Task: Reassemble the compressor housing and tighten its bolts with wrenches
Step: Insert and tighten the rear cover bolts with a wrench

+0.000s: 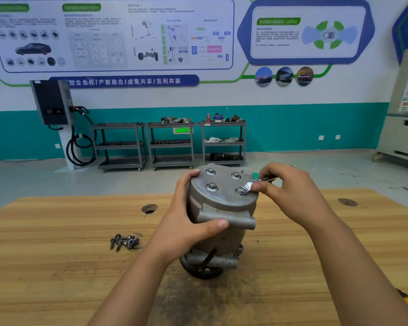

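Wrench (pixel 257 182) on bolt (pixel 242 190) (handle hidden), housing (pixel 222 201) gripped

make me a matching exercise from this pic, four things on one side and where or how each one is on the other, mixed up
Things
1. left hand
2. wrench
3. loose bolts
4. compressor

Place or state
A. lying in a small pile on the wooden table, left of the housing
B. standing on end on the table, four bolts in its top cover
C. gripping the side of the housing to steady it
D. held in the right hand, its head on the near right bolt of the cover

Pairs: 1-C, 2-D, 3-A, 4-B
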